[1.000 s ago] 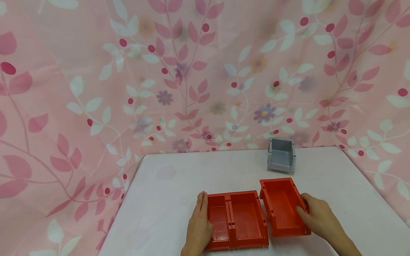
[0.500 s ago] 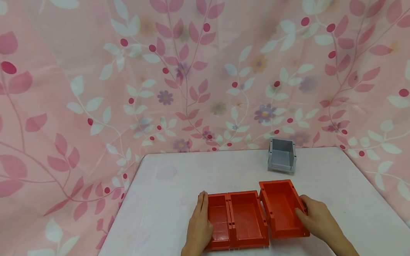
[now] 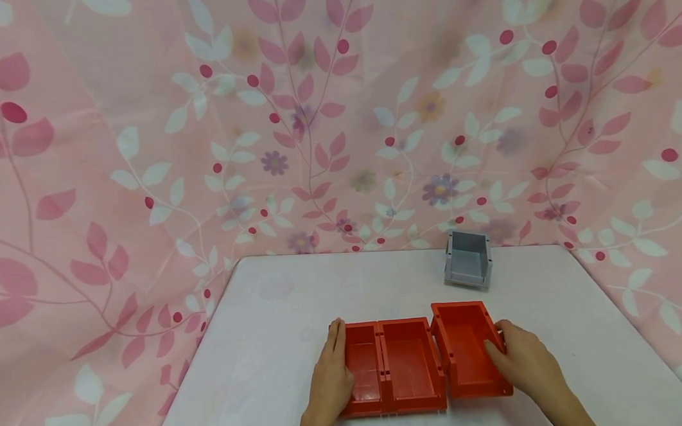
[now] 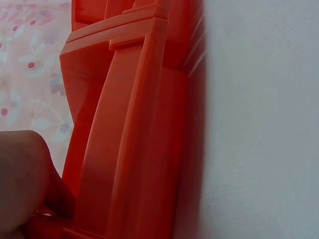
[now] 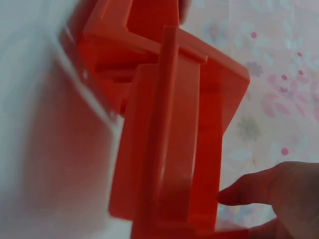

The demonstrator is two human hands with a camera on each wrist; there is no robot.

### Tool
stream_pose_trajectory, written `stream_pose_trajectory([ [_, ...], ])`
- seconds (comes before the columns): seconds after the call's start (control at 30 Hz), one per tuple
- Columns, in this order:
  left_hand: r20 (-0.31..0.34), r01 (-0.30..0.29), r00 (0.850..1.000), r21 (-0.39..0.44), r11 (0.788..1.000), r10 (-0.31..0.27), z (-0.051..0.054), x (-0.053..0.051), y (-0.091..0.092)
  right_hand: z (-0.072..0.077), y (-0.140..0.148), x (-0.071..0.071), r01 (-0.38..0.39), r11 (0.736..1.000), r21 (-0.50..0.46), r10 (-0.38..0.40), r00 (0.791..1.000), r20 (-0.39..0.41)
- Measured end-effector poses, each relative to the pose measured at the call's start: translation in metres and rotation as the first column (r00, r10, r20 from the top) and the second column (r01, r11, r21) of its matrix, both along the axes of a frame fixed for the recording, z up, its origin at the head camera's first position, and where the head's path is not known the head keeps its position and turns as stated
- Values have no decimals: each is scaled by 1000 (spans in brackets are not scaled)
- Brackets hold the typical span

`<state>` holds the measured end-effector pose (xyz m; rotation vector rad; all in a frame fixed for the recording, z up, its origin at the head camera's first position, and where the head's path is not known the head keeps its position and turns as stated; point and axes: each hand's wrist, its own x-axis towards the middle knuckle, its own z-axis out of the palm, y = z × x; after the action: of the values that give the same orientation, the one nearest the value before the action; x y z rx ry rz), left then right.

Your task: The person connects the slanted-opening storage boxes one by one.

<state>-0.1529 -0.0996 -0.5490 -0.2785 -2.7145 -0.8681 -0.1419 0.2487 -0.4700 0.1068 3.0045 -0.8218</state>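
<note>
Two red plastic storage bins stand side by side on the table, the left bin (image 3: 363, 366) touching the middle bin (image 3: 409, 364). My left hand (image 3: 331, 374) grips the left bin's outer wall; in the left wrist view its thumb (image 4: 22, 174) bends over the rim. A third red bin (image 3: 470, 351) is raised off the table and slightly tilted, at the middle bin's right side. My right hand (image 3: 528, 361) pinches its right wall, thumb inside and fingers outside. The right wrist view shows the raised bin (image 5: 174, 149) close against the middle bin (image 5: 114, 50).
A grey storage bin (image 3: 467, 261) stands at the back right of the white table (image 3: 299, 292). A pink curtain with leaf and flower print (image 3: 337, 142) hangs behind and beside the table.
My right hand has shifted the third red bin slightly left and toward me, lower and squarer to the middle bin. The left hand and its bins have stayed put.
</note>
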Motion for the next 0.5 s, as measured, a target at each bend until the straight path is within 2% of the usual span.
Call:
stream_pose_trajectory([
  [0.07,5,-5,1000,4,1000,5,1,1,0,4,-8,-2,-5,999,42,9,996,-84],
  [0.13,15,-8,1000,10,1000,8,1,2,0,7,-19,-4,-25,998,59,36,982,-187],
  [0.27,34,-9,999,5,1000,9,0,1,-1,9,-45,-16,-137,989,54,147,926,-348],
  [0.37,17,-6,1000,4,1000,6,-1,0,0,8,-62,-29,-211,974,83,226,891,-394],
  [0.5,-16,-5,1000,11,1000,6,0,1,1,4,-81,-42,-270,956,110,292,885,-363],
])
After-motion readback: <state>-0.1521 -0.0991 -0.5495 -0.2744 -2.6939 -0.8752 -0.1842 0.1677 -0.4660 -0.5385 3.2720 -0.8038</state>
